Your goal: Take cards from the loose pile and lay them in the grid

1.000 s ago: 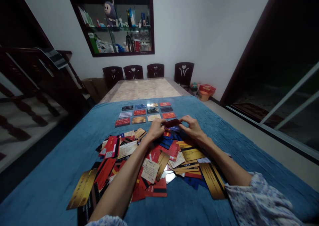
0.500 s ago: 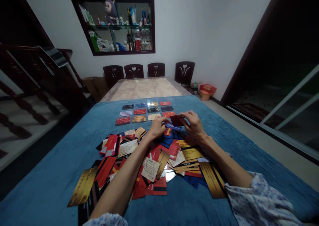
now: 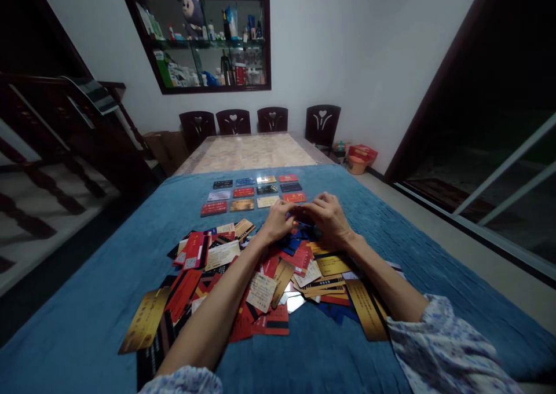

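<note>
My left hand (image 3: pixel 278 219) and my right hand (image 3: pixel 329 217) meet over the far side of a loose pile of cards. Between their fingertips is a dark red card (image 3: pixel 304 213), mostly covered by the fingers. Both hands are closed at it in a pinch. Below them lie blue cards (image 3: pixel 290 244) and red cards (image 3: pixel 299 259). Under my right forearm are several gold cards (image 3: pixel 332 263). Beyond my hands, cards lie in neat rows, among them an orange-red card (image 3: pixel 294 197) and a cream card (image 3: pixel 268 201).
A blue cloth (image 3: pixel 87 307) covers the near part of the table, with its pale marbled top (image 3: pixel 256 152) bare beyond. Dark wooden chairs (image 3: pixel 272 120) line the far end. A wall shelf (image 3: pixel 212 43) holds bottles and a plush toy. An orange bucket (image 3: pixel 357 164) stands on the floor.
My right hand has moved left and turned inward with the dark red card, closing up to my left hand. The blue card that showed at my left fingertips is now hidden.
</note>
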Action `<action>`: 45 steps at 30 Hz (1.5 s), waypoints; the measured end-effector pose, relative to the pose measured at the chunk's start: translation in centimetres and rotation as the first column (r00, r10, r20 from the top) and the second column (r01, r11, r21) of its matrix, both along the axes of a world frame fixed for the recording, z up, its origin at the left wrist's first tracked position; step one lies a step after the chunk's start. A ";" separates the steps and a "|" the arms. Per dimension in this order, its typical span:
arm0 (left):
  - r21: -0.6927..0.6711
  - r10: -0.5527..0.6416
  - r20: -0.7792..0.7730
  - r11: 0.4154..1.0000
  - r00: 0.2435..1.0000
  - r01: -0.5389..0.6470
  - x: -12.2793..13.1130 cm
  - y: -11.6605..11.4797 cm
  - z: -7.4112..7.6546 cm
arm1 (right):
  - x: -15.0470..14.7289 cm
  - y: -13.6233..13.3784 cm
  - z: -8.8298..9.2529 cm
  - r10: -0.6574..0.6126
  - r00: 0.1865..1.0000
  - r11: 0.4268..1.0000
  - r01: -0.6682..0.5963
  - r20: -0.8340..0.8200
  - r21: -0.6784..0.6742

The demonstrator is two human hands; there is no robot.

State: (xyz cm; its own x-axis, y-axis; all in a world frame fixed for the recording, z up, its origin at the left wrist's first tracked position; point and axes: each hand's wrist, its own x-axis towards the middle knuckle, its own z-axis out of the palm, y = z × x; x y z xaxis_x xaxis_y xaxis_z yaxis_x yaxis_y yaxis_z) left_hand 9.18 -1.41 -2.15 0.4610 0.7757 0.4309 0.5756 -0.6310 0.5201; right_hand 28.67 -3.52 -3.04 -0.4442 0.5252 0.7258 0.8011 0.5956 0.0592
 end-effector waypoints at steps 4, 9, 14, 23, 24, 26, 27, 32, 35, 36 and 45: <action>0.009 0.015 -0.054 1.000 0.998 -0.014 -0.3 -0.1 0.0 | 0.0 0.1 -0.4 -0.012 1.000 0.998 0.011 -0.013 -0.068; 0.028 0.046 -0.156 0.999 0.987 -0.042 -0.5 -0.5 0.4 | 0.3 0.2 -0.9 -0.067 0.998 0.982 0.063 -0.020 -0.178; 0.027 0.087 -0.224 0.996 0.971 -0.083 -0.6 -0.7 0.6 | 0.4 0.0 -1.0 -0.056 0.998 0.967 0.064 0.039 -0.247; 0.036 0.137 -0.263 0.991 0.955 -0.133 -1.4 -0.1 0.2 | 0.2 -0.1 -1.2 -0.088 0.989 0.946 0.121 0.122 -0.302; 0.037 0.144 -0.261 0.990 0.954 -0.139 -1.5 0.0 0.2 | 0.2 -0.1 -1.2 -0.092 0.987 0.944 0.128 0.132 -0.304; 0.044 0.149 -0.266 0.989 0.952 -0.143 -1.6 0.1 0.1 | 0.3 -0.1 -1.1 -0.094 0.985 0.942 0.135 0.145 -0.307; 0.048 0.149 -0.271 0.989 0.951 -0.141 -1.6 0.2 0.1 | 0.4 -0.2 -1.1 -0.091 0.985 0.941 0.133 0.147 -0.311; 0.046 0.142 -0.280 0.990 0.950 -0.135 -1.5 0.2 -0.1 | 0.6 -0.3 -1.0 -0.077 0.985 0.935 0.124 0.152 -0.331; 0.040 0.133 -0.286 0.991 0.949 -0.127 -1.4 0.1 -0.1 | 0.7 -0.3 -1.0 -0.079 0.983 0.939 0.129 0.167 -0.318; 0.037 0.132 -0.289 0.991 0.948 -0.126 -1.4 0.1 -0.1 | 0.7 -0.3 -1.0 -0.079 0.982 0.941 0.129 0.170 -0.311; 0.027 0.144 -0.337 0.989 0.930 -0.143 -1.5 0.1 -0.3 | 1.2 0.0 -1.0 -0.077 0.981 0.953 0.125 0.177 -0.278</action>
